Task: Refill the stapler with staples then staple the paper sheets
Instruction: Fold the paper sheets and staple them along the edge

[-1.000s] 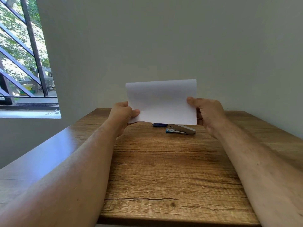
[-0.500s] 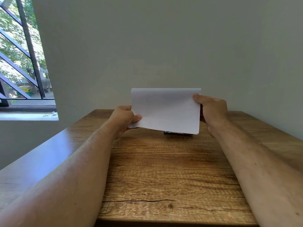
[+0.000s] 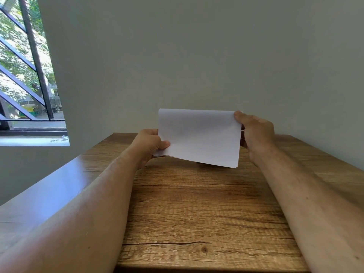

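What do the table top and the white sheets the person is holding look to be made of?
Table top: looks like wood or a wood-look laminate, brown with grain lines, a knot and a crack-like dark line; its left part shows a soft sheen. White sheets: thin matt paper, several layers showing at the lower right corner, bending between the left hand and right hand.

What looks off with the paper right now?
Nothing is damaged. The paper sheets are tilted, their bottom edge sloping down toward the right hand; the left hand pinches the lower left corner.
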